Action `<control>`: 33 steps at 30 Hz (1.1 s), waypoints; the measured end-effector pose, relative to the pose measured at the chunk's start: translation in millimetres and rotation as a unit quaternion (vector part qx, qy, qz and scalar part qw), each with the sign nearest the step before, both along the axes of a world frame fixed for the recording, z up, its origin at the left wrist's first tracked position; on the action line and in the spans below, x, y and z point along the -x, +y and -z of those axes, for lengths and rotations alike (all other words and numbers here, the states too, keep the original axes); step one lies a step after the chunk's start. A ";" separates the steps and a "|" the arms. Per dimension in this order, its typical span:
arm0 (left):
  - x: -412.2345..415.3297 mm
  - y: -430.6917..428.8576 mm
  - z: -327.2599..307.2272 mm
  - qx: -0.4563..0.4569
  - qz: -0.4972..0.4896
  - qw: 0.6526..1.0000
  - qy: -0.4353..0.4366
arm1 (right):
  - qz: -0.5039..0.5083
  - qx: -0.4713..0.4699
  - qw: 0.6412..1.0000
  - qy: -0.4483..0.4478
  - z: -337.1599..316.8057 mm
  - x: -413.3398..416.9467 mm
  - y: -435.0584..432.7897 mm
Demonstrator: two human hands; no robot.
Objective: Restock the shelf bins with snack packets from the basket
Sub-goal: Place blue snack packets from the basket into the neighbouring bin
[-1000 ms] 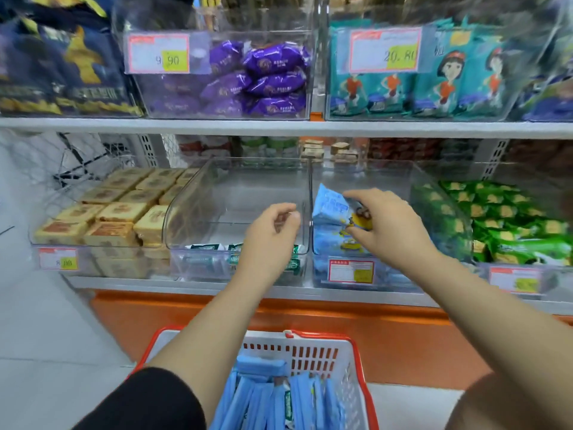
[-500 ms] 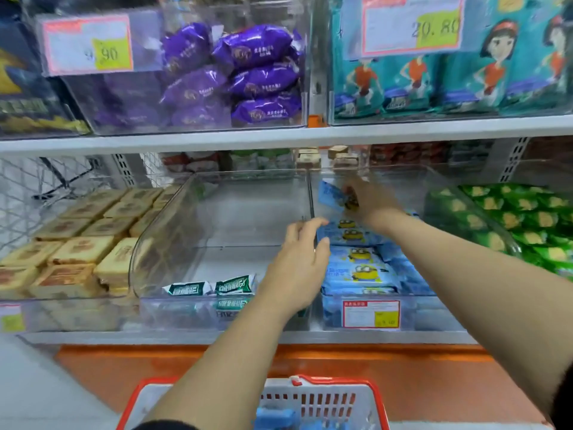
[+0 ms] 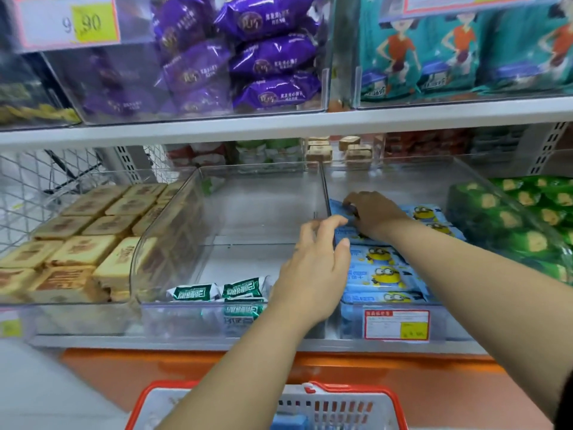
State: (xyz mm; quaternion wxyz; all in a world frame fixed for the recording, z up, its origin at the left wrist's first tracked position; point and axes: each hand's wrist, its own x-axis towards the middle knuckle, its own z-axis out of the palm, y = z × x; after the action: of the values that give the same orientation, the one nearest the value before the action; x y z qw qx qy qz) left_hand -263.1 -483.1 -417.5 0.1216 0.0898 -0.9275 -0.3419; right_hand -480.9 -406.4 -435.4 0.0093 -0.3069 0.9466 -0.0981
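The right hand (image 3: 376, 214) was curled over a blue snack packet (image 3: 337, 209), holding it at the back of the row of matching packets (image 3: 381, 274) in the clear bin (image 3: 387, 178), by its left wall. The left hand (image 3: 313, 271), fingers loosely spread, hung over that wall nearer the front. The red basket (image 3: 356, 387) sat below the shelf edge.

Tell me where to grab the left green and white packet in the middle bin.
Probably its crimped left end, from above: the left green and white packet lies behind the middle bin's front wall, and a second packet crowds its right end.
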 end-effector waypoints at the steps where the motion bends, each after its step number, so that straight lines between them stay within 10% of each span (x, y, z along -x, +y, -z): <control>1: -1.1 -0.7 0.4 0.001 -0.002 1.000 -0.001 | -0.001 -0.018 1.000 0.009 -1.3 -1.4 -2.0; 14: -3.4 -0.4 2.7 0.001 -0.011 1.000 -0.006 | -0.043 -0.172 0.979 -0.105 -3.9 -24.5 -2.4; 33: 3.5 -9.9 9.7 0.010 -0.014 1.000 0.018 | -0.052 -0.081 0.990 -0.103 -7.7 -49.3 17.1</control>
State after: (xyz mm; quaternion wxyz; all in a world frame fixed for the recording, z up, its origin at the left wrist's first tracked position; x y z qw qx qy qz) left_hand -266.6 -493.0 -427.2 0.1439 0.0949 -0.9274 -0.3321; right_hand -431.6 -389.3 -427.7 0.1365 -0.3424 0.9282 -0.0511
